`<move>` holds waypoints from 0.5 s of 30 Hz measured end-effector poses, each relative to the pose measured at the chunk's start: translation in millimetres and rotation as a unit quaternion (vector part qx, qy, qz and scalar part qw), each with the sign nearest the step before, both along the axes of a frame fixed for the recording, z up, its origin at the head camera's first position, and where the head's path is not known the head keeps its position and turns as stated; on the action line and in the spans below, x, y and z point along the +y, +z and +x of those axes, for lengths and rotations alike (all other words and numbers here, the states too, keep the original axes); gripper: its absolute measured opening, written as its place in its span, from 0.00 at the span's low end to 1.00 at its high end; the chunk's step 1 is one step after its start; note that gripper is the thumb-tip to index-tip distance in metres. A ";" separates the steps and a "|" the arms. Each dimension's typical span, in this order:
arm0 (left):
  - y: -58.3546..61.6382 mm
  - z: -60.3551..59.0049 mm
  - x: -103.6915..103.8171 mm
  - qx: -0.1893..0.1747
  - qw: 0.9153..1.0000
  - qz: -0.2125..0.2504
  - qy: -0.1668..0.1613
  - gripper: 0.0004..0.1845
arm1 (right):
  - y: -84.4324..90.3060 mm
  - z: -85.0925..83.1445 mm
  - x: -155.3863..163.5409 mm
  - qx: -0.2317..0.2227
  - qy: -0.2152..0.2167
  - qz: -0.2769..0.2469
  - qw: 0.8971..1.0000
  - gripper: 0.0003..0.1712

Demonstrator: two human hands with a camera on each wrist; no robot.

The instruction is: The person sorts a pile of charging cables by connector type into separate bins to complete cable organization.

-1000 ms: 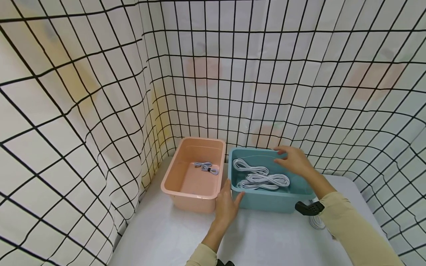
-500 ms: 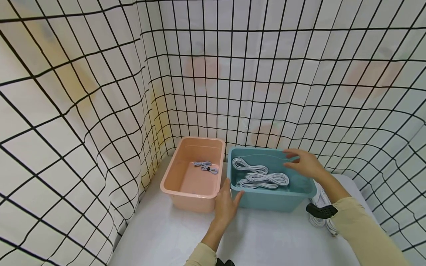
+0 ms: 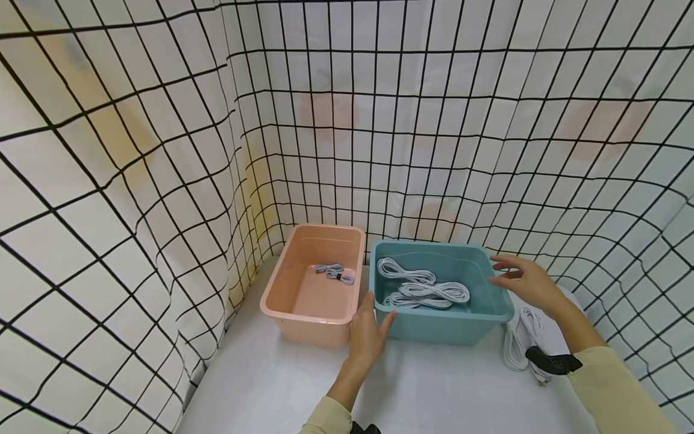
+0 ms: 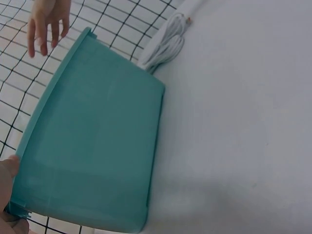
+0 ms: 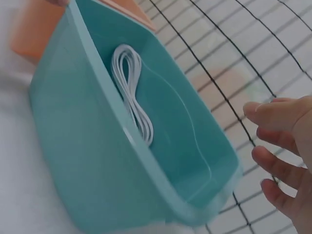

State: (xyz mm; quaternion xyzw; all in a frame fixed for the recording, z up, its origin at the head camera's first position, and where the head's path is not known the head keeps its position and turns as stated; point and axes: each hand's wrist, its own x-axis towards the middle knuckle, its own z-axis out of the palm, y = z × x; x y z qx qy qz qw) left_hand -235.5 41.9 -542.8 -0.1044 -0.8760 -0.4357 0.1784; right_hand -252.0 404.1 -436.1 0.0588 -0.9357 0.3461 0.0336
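Observation:
A teal bin stands on the white table and holds several coiled white cables. My left hand rests with straight fingers against the bin's near left corner. My right hand hovers open at the bin's right rim, holding nothing; it also shows far off in the left wrist view. A peach bin to the left holds a small bundled cable.
More white cable coils lie on the table right of the teal bin. Black-gridded white curtain closes in the back and left sides. Bare table surface stretches in front of the bins.
My right hand has moved from over the teal bin's inside out to its right rim, uncovering the cable coils on the table. The left hand stays put.

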 end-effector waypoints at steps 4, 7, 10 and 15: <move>1.0 0.9 -0.6 0.002 1.000 -0.002 0.001 0.39 | -17.6 11.1 19.4 0.005 -0.002 -0.037 0.999 0.37; 1.7 1.3 -0.3 0.000 1.000 0.001 -0.001 0.39 | -32.3 19.9 33.9 0.006 -0.001 -0.052 0.999 0.35; 0.6 0.7 -0.2 0.002 1.000 -0.002 0.001 0.39 | -46.1 27.8 45.6 0.008 -0.008 -0.051 0.999 0.34; -3.0 -0.8 -0.1 0.023 1.000 -0.008 0.010 0.39 | -63.1 39.6 58.5 0.001 -0.026 -0.042 0.999 0.34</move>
